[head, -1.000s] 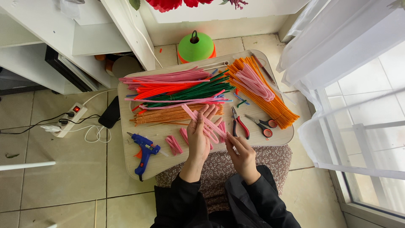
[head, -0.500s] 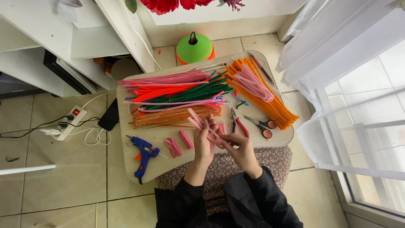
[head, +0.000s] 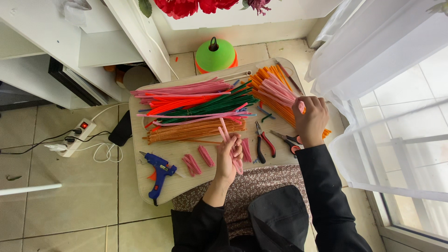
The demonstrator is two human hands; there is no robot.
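- Setting: tiled floor beside a curtained window; a low beige lap table (head: 179, 186) rests over the seated person's knees.
- Left hand (head: 229, 156): closed around a small bunch of pink pipe cleaners (head: 227, 136), held upright-tilted above the table's near edge, ends pointing away from the body.
- Right hand (head: 310, 120): reaching out to the right end of the table, fingers curled onto the pink pipe-cleaner bundle (head: 279, 91) that lies across the orange ones; whether it has pinched a stem I cannot tell.
- Orange pipe cleaners (head: 266, 79): fanned diagonally at the table's far right corner, beneath the pink bundle.
- Short pink cut pieces (head: 198, 160): several lying flat on the table just left of the left hand.
- Pliers (head: 263, 140), red-handled: flat on the table between the two hands.
- Scissors (head: 288, 140): just beside the right wrist, partly hidden by it.
- Long stems in rows across the table's middle: pink stems (head: 182, 88) farthest, then red stems (head: 179, 103), green stems (head: 214, 105), tan-orange stems (head: 191, 131) nearest.
- Blue glue gun (head: 158, 170): at the table's near left corner, nozzle pointing right.
- Green cone (head: 215, 54): on the floor just beyond the table.
- Power strip (head: 77, 136): on the floor to the left, cables trailing.
- Black phone (head: 122, 132): on the floor touching the table's left edge.
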